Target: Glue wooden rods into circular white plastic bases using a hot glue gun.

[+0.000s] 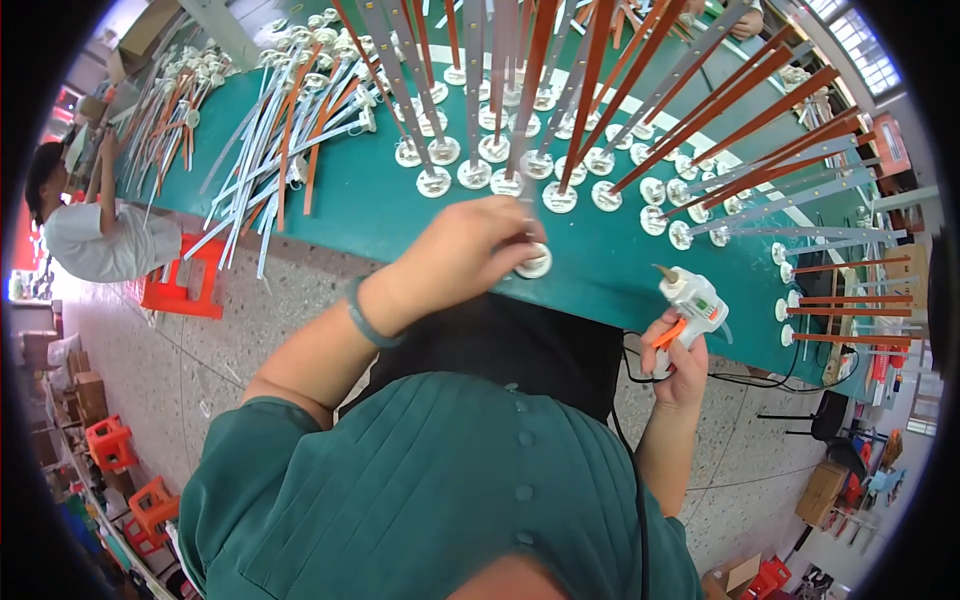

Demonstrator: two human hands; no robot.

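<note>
My right hand [682,365] is wrapped around a white hot glue gun [697,302] with an orange trigger, its nozzle pointing up and left over the table edge. My left hand [462,250] is closed, with thumb and fingers pinching the bottom of an upright LED strip, smeared by motion. Just under the fingertips shows its round white base [536,263], near the table's front edge. Beyond it, several grey LED strips [398,80] and orange-brown strips [590,85] stand upright on round white bases [560,197].
The green table [385,215] carries a loose pile of strips [285,135] at the left. More based strips [850,300] stand along the right end. Black cables [760,380] run below the glue gun. A co-worker [90,225] sits at the far left by a red stool [190,285].
</note>
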